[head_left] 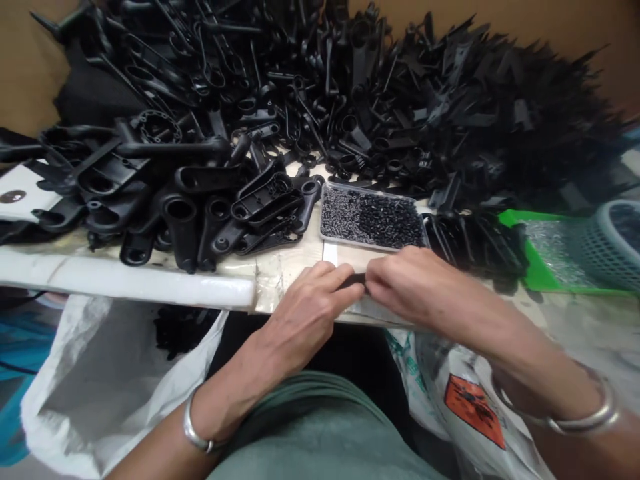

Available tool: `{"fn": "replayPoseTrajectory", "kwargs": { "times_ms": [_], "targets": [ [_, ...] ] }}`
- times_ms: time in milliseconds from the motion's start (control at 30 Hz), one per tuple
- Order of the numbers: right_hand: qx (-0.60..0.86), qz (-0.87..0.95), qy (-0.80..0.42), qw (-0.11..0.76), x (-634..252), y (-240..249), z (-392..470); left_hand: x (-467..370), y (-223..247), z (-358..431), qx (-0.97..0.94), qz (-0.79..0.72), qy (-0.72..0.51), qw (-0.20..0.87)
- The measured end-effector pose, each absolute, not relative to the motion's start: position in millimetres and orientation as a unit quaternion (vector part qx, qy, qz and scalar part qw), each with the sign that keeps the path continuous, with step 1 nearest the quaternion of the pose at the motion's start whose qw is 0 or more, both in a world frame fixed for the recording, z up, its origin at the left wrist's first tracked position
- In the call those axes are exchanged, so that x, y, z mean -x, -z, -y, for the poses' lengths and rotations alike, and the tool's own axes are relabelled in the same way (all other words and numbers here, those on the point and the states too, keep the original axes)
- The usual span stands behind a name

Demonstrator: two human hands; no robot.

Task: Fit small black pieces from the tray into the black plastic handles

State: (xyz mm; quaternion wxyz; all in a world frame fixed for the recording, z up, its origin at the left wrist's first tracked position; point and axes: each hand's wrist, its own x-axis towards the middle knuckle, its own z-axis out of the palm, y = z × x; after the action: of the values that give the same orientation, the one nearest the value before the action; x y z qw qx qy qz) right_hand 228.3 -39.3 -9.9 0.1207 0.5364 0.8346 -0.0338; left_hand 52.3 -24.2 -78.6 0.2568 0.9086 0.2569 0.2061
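Observation:
Close together at the table's front edge, my left hand (317,297) and my right hand (407,283) both grip one small black plastic part (354,280). Most of it is covered by my fingers, so its full shape is hidden. My left fingers pinch its left end, while the right hand is closed round the other end. Just beyond them lies a clear shallow box (325,237) with small dark pieces, shinier on the left and blacker on the right. A row of flat black parts (470,243) lies to the right of the box.
A tall heap of black plastic parts (320,87) fills the back. Larger black arm-shaped parts (180,217) lie at left behind a white foam strip (125,277). At right are a green tray (540,270) and a grey-blue basket (613,233). A white sack (100,373) hangs open below left.

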Motion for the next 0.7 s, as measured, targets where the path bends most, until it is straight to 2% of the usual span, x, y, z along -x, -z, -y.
{"fn": "replayPoseTrajectory", "kwargs": {
  "times_ms": [267,333,533,700],
  "targets": [
    [-0.602,-0.774,-0.078,0.181,-183.0,1.2,54.7,-50.7,76.5,22.2,-0.916,-0.231,-0.214,0.248],
    [-0.598,-0.784,-0.057,0.154,-193.0,4.4,53.0,-50.4,74.9,21.8,-0.921,-0.233,-0.200,0.240],
    [-0.565,-0.814,0.117,0.069,-244.8,15.6,42.2,-50.2,71.6,23.4,-0.933,-0.244,-0.169,0.203],
    [-0.574,-0.809,0.114,0.063,-241.6,15.7,44.7,-50.8,71.5,23.6,-0.935,-0.247,-0.164,0.195]
  ]
}}
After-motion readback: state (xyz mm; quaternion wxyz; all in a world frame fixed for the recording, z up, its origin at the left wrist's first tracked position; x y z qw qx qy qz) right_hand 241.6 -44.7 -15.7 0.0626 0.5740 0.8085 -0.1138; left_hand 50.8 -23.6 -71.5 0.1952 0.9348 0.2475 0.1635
